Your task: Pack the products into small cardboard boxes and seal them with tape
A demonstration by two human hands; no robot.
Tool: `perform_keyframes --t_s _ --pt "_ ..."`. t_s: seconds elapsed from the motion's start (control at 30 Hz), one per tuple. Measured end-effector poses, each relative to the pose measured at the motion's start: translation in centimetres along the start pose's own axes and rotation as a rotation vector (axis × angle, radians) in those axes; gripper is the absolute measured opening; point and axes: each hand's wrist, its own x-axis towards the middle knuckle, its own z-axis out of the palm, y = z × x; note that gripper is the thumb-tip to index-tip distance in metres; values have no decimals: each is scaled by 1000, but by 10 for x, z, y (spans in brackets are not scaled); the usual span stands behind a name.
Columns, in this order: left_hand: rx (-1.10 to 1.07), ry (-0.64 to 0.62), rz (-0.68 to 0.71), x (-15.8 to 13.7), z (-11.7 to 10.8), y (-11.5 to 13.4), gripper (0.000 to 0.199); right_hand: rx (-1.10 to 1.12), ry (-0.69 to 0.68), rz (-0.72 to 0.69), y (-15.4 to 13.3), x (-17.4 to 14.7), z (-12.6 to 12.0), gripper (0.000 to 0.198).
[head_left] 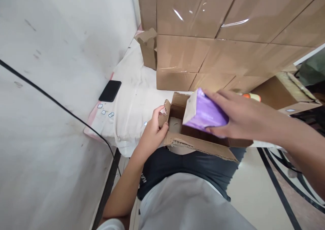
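Note:
An opened cardboard box (200,143) with torn flaps sits in front of me at the table's near edge. My left hand (156,128) is closed on the box's left flap, thumb on the near side. Over the box's opening, my right hand (228,111) grips a purple carton (209,113) from above and the side. The carton is tilted, and its pale end faces left. Part of the box's floor shows to the left of the carton; the rest of the inside is hidden by the carton and my right hand.
Stacked cardboard boxes (182,54) wrapped in shiny film rise behind the work spot. A black phone (110,91) lies on the white cloth (132,87) at left, near small stickers (103,112). Another opened box (279,91) stands at right. A black cable (50,96) crosses the left wall.

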Motion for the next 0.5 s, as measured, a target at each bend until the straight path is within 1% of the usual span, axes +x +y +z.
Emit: perform_keyframes --t_s 0.07,0.1,0.2,0.27,0.33,0.4,0.43,0.5 --pt "13 -27 18 -1 -1 0 57 -99 47 33 2 11 3 105" --pt "10 -30 14 -1 0 0 56 -141 54 8 1 15 5 104" --pt "-19 -7 10 1 2 -4 54 -185 36 -151 -13 17 13 95" --pt "-19 6 23 2 4 -7 52 -180 10 -188 -26 14 18 90" --pt "-1 7 15 2 6 -8 50 -179 -23 -159 -38 11 22 92" --pt "26 12 -33 1 8 -8 50 -160 -79 -115 -45 12 25 98" --pt "38 13 -61 1 7 -9 51 -144 -116 -96 -47 14 27 103" --pt "50 1 -110 4 6 -14 61 -104 -188 -104 -46 21 31 109"
